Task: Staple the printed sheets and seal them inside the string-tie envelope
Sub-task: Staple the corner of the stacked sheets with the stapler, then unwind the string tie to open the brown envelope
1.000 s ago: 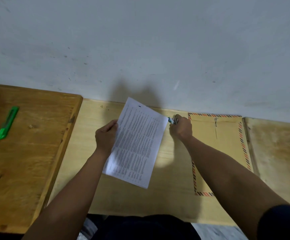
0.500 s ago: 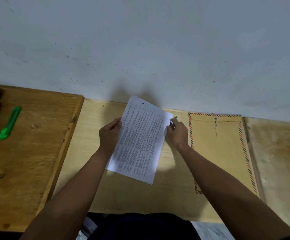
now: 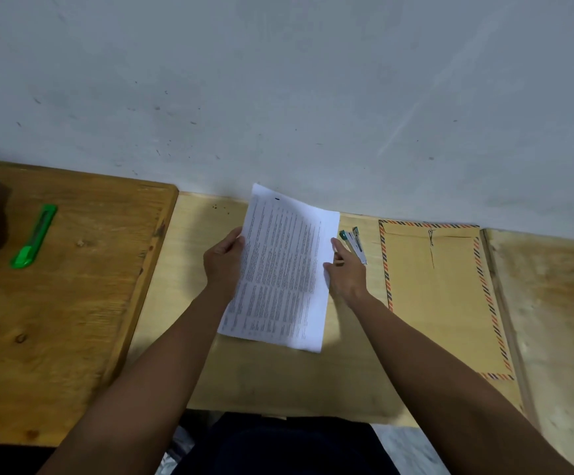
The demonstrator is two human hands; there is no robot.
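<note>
I held the printed sheets (image 3: 283, 269) above the table (image 3: 196, 303), left hand (image 3: 223, 265) and right hand (image 3: 345, 272) pinching opposite edges, probably to square them. The stapler (image 3: 354, 245) lay released just right; the envelope (image 3: 443, 296) waited farther right.

The printed sheets (image 3: 283, 269) sit at centre, between both hands. The stapler (image 3: 354, 244) lies just beside them at three o'clock, the envelope (image 3: 439, 293) beyond it. At nine o'clock, well apart, a cutter (image 3: 34, 236) lies on the darker table (image 3: 73, 303).
</note>
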